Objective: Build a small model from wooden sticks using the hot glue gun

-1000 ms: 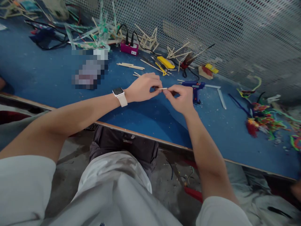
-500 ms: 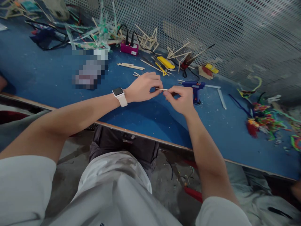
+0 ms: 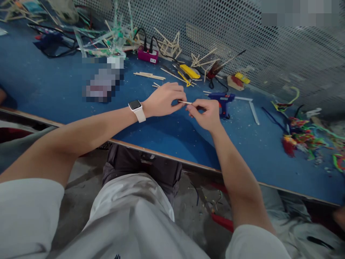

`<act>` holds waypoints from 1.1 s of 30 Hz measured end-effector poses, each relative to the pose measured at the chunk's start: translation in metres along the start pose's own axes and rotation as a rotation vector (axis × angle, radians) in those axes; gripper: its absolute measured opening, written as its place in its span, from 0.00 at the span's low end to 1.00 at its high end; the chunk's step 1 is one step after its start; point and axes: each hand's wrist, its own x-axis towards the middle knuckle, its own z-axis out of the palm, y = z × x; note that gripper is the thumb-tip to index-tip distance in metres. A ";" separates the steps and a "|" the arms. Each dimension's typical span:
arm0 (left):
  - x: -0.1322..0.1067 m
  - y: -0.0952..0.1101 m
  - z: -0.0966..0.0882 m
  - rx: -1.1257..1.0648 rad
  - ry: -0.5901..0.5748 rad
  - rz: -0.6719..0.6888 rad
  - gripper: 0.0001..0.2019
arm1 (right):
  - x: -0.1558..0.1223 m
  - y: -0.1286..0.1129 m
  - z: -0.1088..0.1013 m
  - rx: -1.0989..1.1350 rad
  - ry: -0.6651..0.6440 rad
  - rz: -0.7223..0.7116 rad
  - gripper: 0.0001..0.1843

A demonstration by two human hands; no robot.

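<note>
A short, thin wooden stick [image 3: 185, 102] spans the gap between my two hands above the blue table [image 3: 167, 133]. My left hand [image 3: 165, 100] pinches its left end between thumb and fingers; a watch is on that wrist. At the other end, the thumb and forefinger of my right hand [image 3: 206, 112] close on the stick. Just behind the right hand lies a blue glue gun [image 3: 222, 98], partly covered by it. Loose wooden sticks [image 3: 149, 75] and a yellow utility knife [image 3: 190, 71] lie beyond my hands.
A purple power strip [image 3: 147, 55] with two plugs stands at the back near stick frames [image 3: 172, 46]. Tangled colourful scraps [image 3: 302, 135] lie on the right. A mesh panel [image 3: 229, 32] rises behind the table. Pale glue sticks [image 3: 253, 111] lie right of the glue gun.
My right hand has shifted very slightly to the left along the stick. The left hand and the things on the table stay as they were.
</note>
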 end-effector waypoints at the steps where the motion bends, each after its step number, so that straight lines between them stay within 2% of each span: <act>1: 0.000 0.000 0.000 -0.010 -0.002 -0.001 0.10 | 0.000 0.000 0.000 -0.025 0.012 -0.031 0.33; 5: 0.000 0.002 0.000 -0.062 -0.010 -0.005 0.09 | -0.002 0.002 -0.002 -0.149 0.081 -0.147 0.30; 10: -0.001 0.002 0.000 -0.168 -0.032 0.020 0.09 | -0.003 0.002 -0.003 -0.152 0.101 -0.195 0.25; 19: -0.001 0.003 -0.002 -0.253 -0.049 0.021 0.11 | -0.004 -0.001 -0.004 -0.132 0.061 -0.147 0.30; 26: -0.002 0.003 -0.002 -0.296 -0.061 -0.041 0.11 | -0.002 -0.002 -0.007 -0.119 0.031 -0.125 0.31; 29: -0.002 0.000 0.001 -0.246 -0.052 -0.015 0.09 | -0.001 -0.004 -0.009 -0.080 -0.015 -0.102 0.33; 33: -0.001 -0.003 0.002 -0.112 -0.019 0.019 0.09 | 0.000 -0.004 -0.007 0.035 -0.087 -0.001 0.34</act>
